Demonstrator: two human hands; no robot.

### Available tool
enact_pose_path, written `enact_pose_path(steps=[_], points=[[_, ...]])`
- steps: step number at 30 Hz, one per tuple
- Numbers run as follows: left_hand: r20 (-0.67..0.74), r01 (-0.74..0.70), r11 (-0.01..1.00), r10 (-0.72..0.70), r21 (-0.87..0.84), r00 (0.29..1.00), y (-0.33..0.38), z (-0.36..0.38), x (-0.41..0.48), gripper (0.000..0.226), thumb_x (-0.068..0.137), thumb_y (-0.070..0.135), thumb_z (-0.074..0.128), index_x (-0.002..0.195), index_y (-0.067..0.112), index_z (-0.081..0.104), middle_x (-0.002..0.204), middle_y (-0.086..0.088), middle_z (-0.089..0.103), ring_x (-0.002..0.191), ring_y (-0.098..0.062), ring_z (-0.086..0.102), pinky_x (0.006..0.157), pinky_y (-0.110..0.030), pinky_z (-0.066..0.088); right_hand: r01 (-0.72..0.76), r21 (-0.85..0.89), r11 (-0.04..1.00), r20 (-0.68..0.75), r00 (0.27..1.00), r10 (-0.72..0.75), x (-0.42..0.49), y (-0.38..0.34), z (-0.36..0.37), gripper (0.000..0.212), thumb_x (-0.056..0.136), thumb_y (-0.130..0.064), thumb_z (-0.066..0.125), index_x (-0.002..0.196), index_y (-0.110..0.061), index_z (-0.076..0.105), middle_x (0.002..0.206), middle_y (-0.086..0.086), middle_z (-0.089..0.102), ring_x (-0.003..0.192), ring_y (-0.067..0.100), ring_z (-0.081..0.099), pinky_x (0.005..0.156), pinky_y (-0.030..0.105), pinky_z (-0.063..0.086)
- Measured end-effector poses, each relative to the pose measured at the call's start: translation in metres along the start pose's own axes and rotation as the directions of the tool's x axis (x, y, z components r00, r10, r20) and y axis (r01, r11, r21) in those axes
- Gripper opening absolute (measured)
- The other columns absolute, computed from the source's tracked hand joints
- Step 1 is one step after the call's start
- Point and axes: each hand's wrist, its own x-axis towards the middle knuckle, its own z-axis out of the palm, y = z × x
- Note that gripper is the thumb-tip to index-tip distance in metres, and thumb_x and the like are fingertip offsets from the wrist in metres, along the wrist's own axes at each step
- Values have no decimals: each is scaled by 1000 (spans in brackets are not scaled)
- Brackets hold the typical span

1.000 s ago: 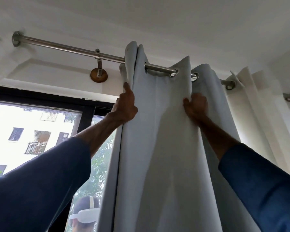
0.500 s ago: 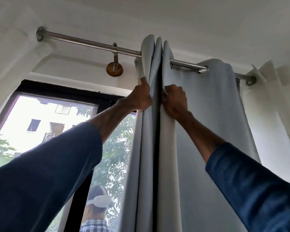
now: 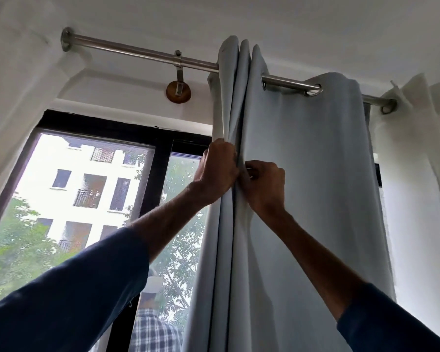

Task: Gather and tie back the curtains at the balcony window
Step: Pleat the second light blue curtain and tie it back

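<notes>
A pale grey curtain [image 3: 315, 174] hangs by metal eyelets from a steel rod [image 3: 142, 50] above the balcony window [image 3: 87, 189]. Its left folds are bunched tight together. My left hand [image 3: 217, 170] grips the outer left folds with its fingers curled round the cloth. Close beside it, my right hand [image 3: 263, 186] pinches the adjoining fold from the right. Both arms reach upward in dark blue sleeves. A white sheer curtain [image 3: 422, 148] hangs further right on the same rod.
A wooden bracket [image 3: 178, 94] holds the rod to the wall. The black window frame [image 3: 160, 158] shows a pale building and trees outside. A person in a checked shirt [image 3: 154, 331] shows low in the glass. The white ceiling is close overhead.
My right hand swept leftward, pushing the curtain folds together against my left hand. Both hands have dropped lower down the cloth, and the view has shifted left.
</notes>
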Motion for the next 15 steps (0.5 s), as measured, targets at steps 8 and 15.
enact_pose_path(steps=[8,15], points=[[0,229,962,-231,-152,973,24,14,1,38,88,40,53,63,13,50,70,-14,59,78,-36,65,67,-30,43,77,-28,997,117,990,-73,-17,-9,-15,29,71,-6,59,51,-20,42,47,-2,55,43,12,50,51,23,28],[-61,164,985,-167,-46,984,20,20,-7,24,73,3,63,69,13,41,71,-11,48,76,-46,59,59,-35,37,-38,-103,994,-249,968,11,13,65,-78,13,82,-24,73,86,-12,76,79,4,75,75,21,72,76,28,53]])
